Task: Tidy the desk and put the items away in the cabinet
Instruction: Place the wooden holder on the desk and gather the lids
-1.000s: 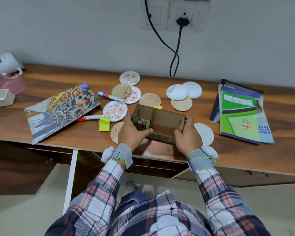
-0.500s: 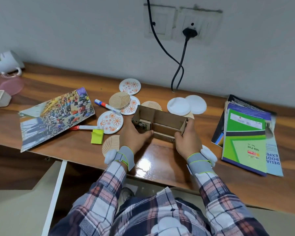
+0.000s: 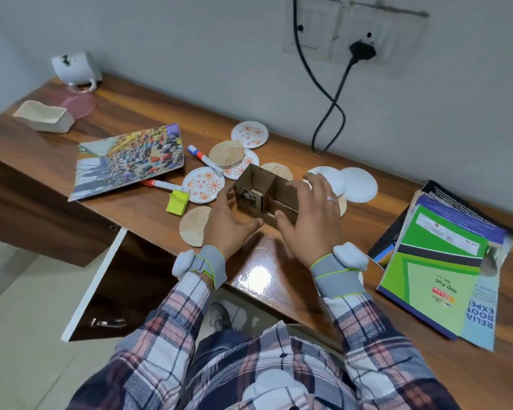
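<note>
Head view: at frame centre the wooden box (image 3: 265,193) sits on the desk (image 3: 148,214) among coasters (image 3: 203,184). My left hand (image 3: 227,221) and right hand (image 3: 310,216) flank it, fingers spread, gripping nothing. I'd fill it upright, steadying one side.

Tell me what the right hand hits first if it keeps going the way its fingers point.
The right hand likely meets the white coaster just past its fingertips; depth is unclear.
</note>
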The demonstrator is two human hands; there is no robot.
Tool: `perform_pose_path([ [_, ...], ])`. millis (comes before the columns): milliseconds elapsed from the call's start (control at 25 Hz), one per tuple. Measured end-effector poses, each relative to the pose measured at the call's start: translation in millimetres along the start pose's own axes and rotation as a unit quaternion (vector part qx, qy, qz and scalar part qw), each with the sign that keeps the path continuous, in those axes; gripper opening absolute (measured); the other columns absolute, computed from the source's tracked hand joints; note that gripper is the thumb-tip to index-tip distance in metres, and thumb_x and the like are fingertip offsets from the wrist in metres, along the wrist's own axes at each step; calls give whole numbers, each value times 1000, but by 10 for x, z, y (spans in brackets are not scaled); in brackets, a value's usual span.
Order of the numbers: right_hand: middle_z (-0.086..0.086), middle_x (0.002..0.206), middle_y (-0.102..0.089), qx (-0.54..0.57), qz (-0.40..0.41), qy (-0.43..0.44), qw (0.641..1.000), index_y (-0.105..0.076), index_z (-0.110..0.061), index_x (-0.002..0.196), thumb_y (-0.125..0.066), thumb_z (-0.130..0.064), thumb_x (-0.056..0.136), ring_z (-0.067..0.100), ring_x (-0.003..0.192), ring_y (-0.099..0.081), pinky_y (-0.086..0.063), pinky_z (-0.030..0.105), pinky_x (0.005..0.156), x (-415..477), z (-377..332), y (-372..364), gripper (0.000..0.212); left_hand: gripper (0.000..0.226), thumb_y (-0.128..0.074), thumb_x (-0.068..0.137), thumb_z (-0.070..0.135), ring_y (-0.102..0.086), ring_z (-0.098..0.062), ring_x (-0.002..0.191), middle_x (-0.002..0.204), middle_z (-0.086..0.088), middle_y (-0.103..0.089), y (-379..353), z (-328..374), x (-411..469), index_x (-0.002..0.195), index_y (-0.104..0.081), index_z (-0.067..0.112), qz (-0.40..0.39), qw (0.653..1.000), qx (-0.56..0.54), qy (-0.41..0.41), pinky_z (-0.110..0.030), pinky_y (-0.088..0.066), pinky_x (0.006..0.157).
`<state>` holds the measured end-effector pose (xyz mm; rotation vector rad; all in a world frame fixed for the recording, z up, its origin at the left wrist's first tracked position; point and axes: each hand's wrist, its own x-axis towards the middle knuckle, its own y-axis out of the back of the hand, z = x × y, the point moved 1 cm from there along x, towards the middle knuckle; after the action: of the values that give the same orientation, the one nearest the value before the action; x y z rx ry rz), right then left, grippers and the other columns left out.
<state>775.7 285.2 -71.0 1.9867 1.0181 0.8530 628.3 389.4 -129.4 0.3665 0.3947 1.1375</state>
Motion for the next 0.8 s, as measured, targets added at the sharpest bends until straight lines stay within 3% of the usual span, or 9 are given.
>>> perform_pose_path([
  [200, 10, 137, -53, 59, -21, 101, 993, -65, -13, 114, -67, -21, 81, 34, 143, -29, -27, 47, 116, 58, -422, -161, 34, 87, -81, 75, 31, -50, -18, 123, 136, -2, -52, 352, -122, -95, 146, -31, 27, 80, 996, 27, 27, -32, -40, 102],
  [360, 7, 129, -59, 95, -55, 158, 981, -70, -13, 107, -67, -17, 82, 30, 134, -43, -38, 41, 109, 175, -824, -391, 25, 74, -75, 82, 34, -47, -22, 127, 135, -3, -51, 713, -364, -2, 143, -35, 24, 113, 991, 3, 77, -41, -40, 107],
  [480, 1, 123, -61, 92, -113, 153, 978, -69, -18, 109, -65, -20, 86, 27, 116, -55, -47, 41, 92, 350, -1059, -625, 24, 61, -72, 85, 34, -48, -28, 125, 133, -9, -51, 951, -539, 216, 134, -43, 12, 134, 985, 6, 106, -43, -39, 106],
  [600, -5, 127, -57, 53, -183, 140, 972, -64, -25, 120, -58, -28, 92, 27, 104, -58, -47, 40, 85, 598, -1297, -988, 28, 58, -69, 87, 33, -43, -30, 127, 133, -13, -50, 1235, -734, 500, 133, -45, 7, 161, 978, 57, 121, -39, -35, 107],
  [800, -4, 134, -55, -5, -227, 135, 964, -61, -25, 128, -56, -33, 92, 27, 111, -58, -46, 34, 84, 969, -1583, -1568, 37, 50, -66, 86, 24, -40, -30, 131, 133, -9, -52, 1469, -895, 854, 130, -46, 11, 201, 972, 80, 93, -40, -28, 110],
])
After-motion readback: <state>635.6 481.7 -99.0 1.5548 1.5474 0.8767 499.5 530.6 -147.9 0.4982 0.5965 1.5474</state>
